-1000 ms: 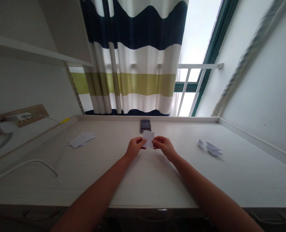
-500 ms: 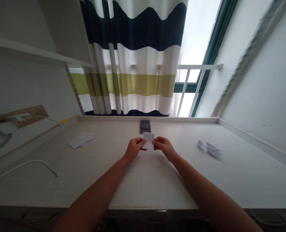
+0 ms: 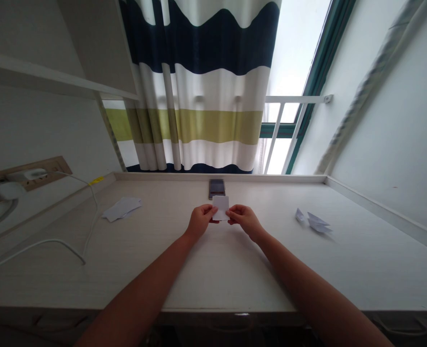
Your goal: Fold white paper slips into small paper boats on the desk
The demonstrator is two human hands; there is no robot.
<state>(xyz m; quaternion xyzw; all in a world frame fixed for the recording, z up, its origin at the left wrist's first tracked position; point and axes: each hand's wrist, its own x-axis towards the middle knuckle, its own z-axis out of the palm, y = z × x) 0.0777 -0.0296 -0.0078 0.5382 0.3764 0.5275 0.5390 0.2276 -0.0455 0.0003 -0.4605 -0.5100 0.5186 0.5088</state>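
Note:
Both my hands hold a small square of white paper (image 3: 220, 207) up above the middle of the desk, pinching its opposite side edges. My left hand (image 3: 200, 221) grips it from the left and my right hand (image 3: 245, 220) from the right. Just beyond the paper, a smartphone (image 3: 216, 188) lies flat near the desk's back edge, with the paper close in front of it. Left of my hands lies a small pile of white paper sheets (image 3: 122, 208). Folded white paper pieces (image 3: 316, 222) lie to the right.
The pale wooden desk (image 3: 256, 270) runs along a wall. A white cable (image 3: 90, 212) trails across its left side from a charger (image 3: 6, 190) in a wall socket strip. Behind it hangs a striped curtain (image 3: 199, 96), with a window railing to the right.
The paper square has turned slightly and now sits straighter between my fingers. My hands have barely moved, and the items on the desk stay in place.

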